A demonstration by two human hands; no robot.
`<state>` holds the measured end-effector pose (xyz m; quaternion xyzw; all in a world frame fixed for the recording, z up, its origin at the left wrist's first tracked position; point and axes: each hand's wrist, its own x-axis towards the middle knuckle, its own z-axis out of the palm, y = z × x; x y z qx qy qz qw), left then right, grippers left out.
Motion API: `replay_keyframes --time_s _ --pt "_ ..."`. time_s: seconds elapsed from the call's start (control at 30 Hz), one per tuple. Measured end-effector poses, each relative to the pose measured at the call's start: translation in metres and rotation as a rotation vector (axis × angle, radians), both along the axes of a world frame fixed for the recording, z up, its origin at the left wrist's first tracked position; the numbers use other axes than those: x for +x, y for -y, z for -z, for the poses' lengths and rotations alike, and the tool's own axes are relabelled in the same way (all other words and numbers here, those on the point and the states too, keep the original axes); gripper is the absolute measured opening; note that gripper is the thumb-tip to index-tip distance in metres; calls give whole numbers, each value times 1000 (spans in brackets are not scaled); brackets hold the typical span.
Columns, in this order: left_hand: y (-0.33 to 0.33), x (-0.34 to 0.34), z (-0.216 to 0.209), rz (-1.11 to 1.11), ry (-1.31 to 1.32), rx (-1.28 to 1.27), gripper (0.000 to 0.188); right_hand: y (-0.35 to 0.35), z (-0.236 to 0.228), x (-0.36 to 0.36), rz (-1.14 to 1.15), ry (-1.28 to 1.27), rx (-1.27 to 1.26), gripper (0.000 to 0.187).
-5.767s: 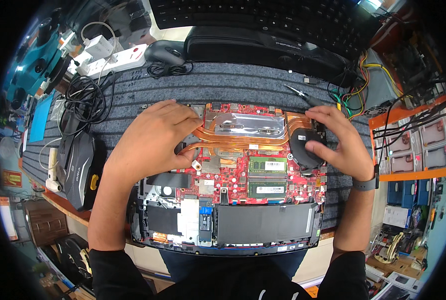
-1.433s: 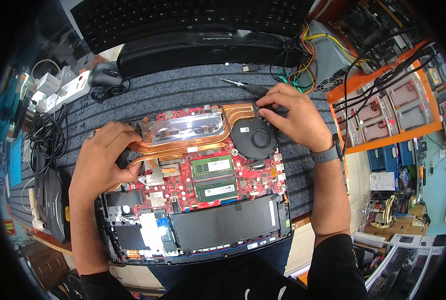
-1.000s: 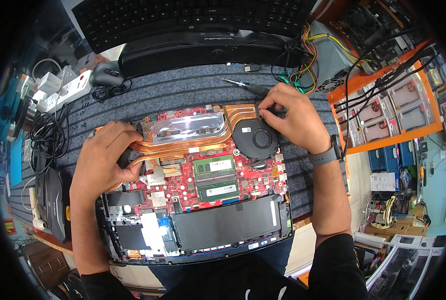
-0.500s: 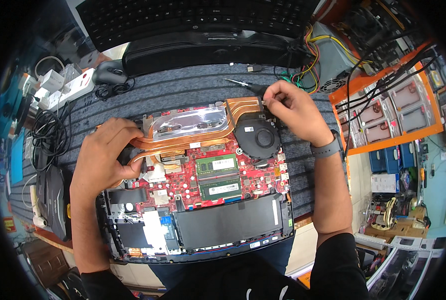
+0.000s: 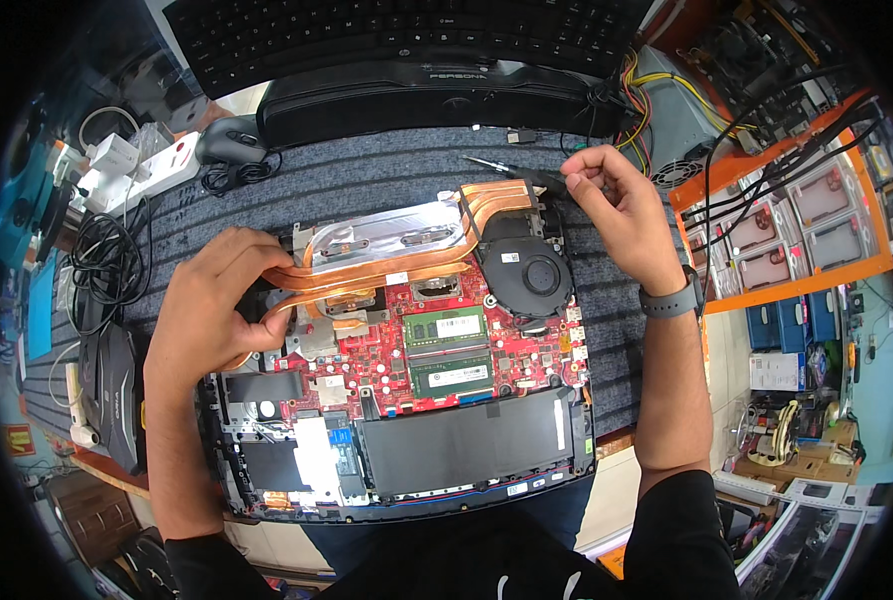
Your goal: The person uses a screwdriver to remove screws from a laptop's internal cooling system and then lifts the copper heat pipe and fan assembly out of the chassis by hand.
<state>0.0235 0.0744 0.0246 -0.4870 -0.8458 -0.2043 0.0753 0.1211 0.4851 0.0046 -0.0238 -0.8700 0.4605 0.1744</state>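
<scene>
In front of me lies an opened laptop point(image 5: 481, 455) with a red circuit board point(image 5: 376, 360). A copper heat-pipe heatsink point(image 5: 386, 272) with a silver plate spans its far side. My left hand point(image 5: 216, 300) pinches the left end of that heatsink between thumb and fingers. The heatsink looks raised off the board there; its right end lies by a black fan point(image 5: 528, 280). Off the far right corner of the laptop hovers my right hand point(image 5: 621, 215), fingers slightly curled and apart, touching no part of the heatsink. Close to its fingertips lies a thin-tipped screwdriver point(image 5: 501, 167) with a dark handle.
A keyboard point(image 5: 386, 45) and a black bar-shaped speaker point(image 5: 436, 100) stand at the back. To the left are a mouse point(image 5: 231, 142), a power strip point(image 5: 166, 175) and coiled black cables point(image 5: 106, 265). A power supply point(image 5: 671, 110) and an orange-framed rack point(image 5: 786, 285) stand right.
My right hand has let go of the heatsink's right end and moved right. My left hand keeps its hold. The whole view has shifted slightly.
</scene>
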Motion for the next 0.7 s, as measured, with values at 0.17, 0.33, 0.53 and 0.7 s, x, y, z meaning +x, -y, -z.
replay_keyframes --time_s 0.17,0.33,0.53,0.7 --pt "0 0 -3 -10 15 1 44 -2 1 0 29 -54 15 14" --pt "3 1 -17 -20 76 17 40 -1 5 -4 121 -248 104 16" --pt "-2 -1 -35 -35 295 -28 38 0 -1 0 168 -365 232 17" --pt "-11 -6 -36 -46 393 -102 37 -3 -2 5 203 -401 291 17"
